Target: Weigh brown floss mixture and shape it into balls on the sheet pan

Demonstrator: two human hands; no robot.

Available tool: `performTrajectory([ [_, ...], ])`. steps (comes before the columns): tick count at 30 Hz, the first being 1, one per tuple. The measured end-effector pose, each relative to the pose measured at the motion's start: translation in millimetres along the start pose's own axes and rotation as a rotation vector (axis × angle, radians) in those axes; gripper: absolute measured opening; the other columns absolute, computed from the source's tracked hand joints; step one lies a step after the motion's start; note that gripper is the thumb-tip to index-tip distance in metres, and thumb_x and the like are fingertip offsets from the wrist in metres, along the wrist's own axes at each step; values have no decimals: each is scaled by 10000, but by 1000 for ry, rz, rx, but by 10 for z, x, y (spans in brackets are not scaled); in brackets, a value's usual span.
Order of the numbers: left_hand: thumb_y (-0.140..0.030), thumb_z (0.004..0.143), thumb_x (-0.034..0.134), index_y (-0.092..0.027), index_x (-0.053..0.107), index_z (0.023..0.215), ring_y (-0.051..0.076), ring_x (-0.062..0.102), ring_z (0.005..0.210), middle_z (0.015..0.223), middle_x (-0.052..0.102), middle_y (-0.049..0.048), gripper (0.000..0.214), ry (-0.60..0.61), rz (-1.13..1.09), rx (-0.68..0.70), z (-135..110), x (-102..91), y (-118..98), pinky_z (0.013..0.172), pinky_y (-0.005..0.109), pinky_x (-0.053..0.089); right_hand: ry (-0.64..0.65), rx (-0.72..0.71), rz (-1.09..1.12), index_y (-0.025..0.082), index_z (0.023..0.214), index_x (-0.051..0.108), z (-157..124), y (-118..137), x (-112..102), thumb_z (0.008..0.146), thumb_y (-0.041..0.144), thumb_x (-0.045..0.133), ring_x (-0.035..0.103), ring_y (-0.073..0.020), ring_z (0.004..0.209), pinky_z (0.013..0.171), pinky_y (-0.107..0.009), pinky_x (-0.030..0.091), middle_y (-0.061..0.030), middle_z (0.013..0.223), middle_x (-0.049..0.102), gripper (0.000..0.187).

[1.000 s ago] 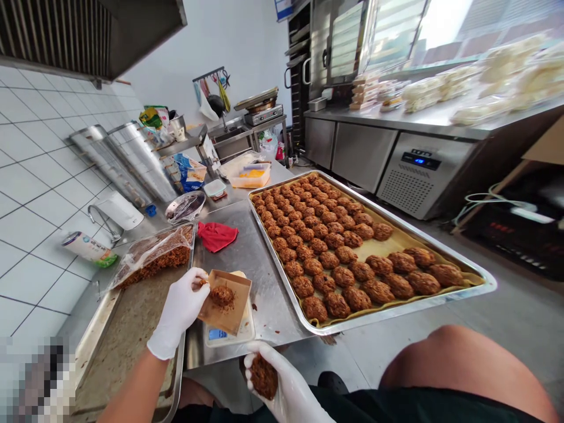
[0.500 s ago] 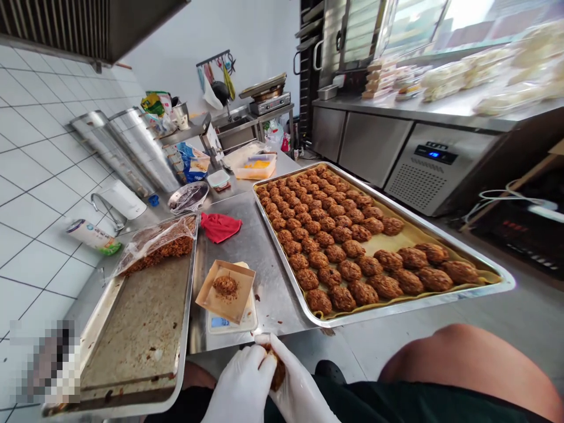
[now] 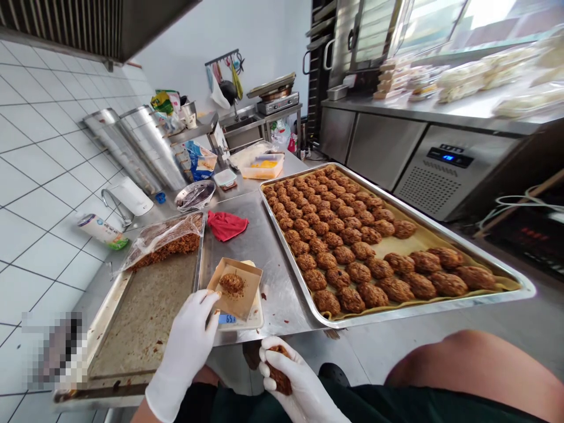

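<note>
My right hand (image 3: 291, 373), in a white glove, is wrapped round a brown ball of shredded filling (image 3: 278, 370) in front of the table edge. My gloved left hand (image 3: 191, 329) reaches to the near left side of a brown paper tray (image 3: 247, 296), its thumb and fingers apart, with brown crumbs on the tips. Whether it touches the tray I cannot tell. In the tray lies a small clump of the filling (image 3: 232, 284) with loose crumbs. Beneath it is a white kitchen scale (image 3: 255, 320), its blue display partly covered.
A large baking tray (image 3: 423, 314) holds rows of brown balls on yellowish lining. To the left, a worn metal tray (image 3: 145, 317) carries a heap of filling (image 3: 170, 249) under plastic film. A red cloth (image 3: 227, 225) lies on the steel table (image 3: 282, 299).
My left hand has left the ball and moved up and left to the paper tray. The right hand keeps the ball. The scale's reading has dropped. The whole view has shifted slightly.
</note>
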State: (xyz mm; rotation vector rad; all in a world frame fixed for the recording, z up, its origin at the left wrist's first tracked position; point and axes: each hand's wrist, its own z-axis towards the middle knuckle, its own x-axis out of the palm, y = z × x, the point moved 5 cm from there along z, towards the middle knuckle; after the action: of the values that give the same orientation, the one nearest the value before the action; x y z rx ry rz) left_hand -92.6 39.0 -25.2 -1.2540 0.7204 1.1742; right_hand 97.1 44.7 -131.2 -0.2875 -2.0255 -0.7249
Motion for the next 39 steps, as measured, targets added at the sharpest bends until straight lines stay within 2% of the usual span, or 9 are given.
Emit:
performTrajectory([
  [5, -232, 895, 558, -237, 613, 1137, 266, 592, 1104, 1139, 649, 78, 248, 109, 66, 76, 187, 236, -4, 996, 426, 469, -44, 17, 24, 184, 901, 677, 48, -60, -82, 808, 247, 714, 547, -113, 686, 588, -230, 382, -33, 831, 651, 119],
  [9, -259, 913, 540, -252, 611, 1084, 239, 602, 1080, 1121, 638, 58, 185, 100, 17, 93, 313, 165, -111, 982, 385, 471, -51, 18, 47, 171, 886, 680, 96, -60, -173, 813, 261, 713, 571, -117, 695, 598, -230, 402, -39, 830, 665, 120],
  [13, -222, 935, 465, -219, 582, 1172, 233, 563, 1167, 1221, 603, 83, 264, 69, -21, 105, 569, 113, -74, 1054, 387, 418, -58, 19, 82, 169, 908, 679, 122, -67, -225, 823, 258, 710, 590, -115, 716, 609, -221, 414, -37, 833, 672, 126],
  [16, -173, 855, 551, -218, 577, 1244, 241, 530, 1221, 1280, 590, 79, 392, 160, -37, 171, 764, 288, -66, 1096, 385, 382, -62, 24, 87, 166, 919, 679, 123, -99, -226, 820, 259, 717, 600, -119, 718, 616, -226, 427, -45, 833, 684, 142],
  [20, -116, 747, 600, -215, 633, 1187, 254, 555, 1165, 1216, 620, 80, 452, 258, -91, 196, 888, 521, -61, 1067, 398, 398, -103, 24, 78, 170, 951, 679, 131, -117, -256, 815, 273, 725, 619, -130, 730, 633, -238, 447, -57, 854, 703, 177],
  [26, -176, 765, 587, -204, 691, 1082, 260, 601, 1070, 1126, 683, 87, 335, 332, -283, 55, 1021, 511, 123, 1013, 395, 405, -100, -3, 86, 163, 936, 683, 203, -98, -330, 798, 282, 735, 622, -139, 702, 620, -252, 452, -56, 840, 706, 189],
  [32, -272, 735, 640, -162, 718, 941, 230, 662, 917, 987, 738, 63, 246, 450, -661, -105, 1216, 417, 216, 848, 316, 486, -119, 36, 86, 165, 963, 688, 188, -145, -392, 801, 278, 732, 644, -149, 726, 641, -261, 475, -64, 870, 718, 202],
  [35, -368, 829, 571, -138, 719, 888, 229, 660, 933, 989, 733, 93, 280, 411, -872, -156, 1158, 362, 122, 825, 306, 487, -122, 27, 105, 162, 925, 697, 182, -136, -403, 796, 272, 740, 639, -134, 699, 632, -248, 473, -50, 830, 715, 175],
  [39, -449, 892, 586, -138, 666, 884, 146, 627, 706, 837, 688, 42, 321, 287, -1067, -267, 932, 283, 50, 657, 281, 489, -118, 28, 121, 175, 889, 711, 183, -114, -388, 775, 273, 765, 652, -140, 734, 652, -247, 484, -48, 831, 723, 160],
])
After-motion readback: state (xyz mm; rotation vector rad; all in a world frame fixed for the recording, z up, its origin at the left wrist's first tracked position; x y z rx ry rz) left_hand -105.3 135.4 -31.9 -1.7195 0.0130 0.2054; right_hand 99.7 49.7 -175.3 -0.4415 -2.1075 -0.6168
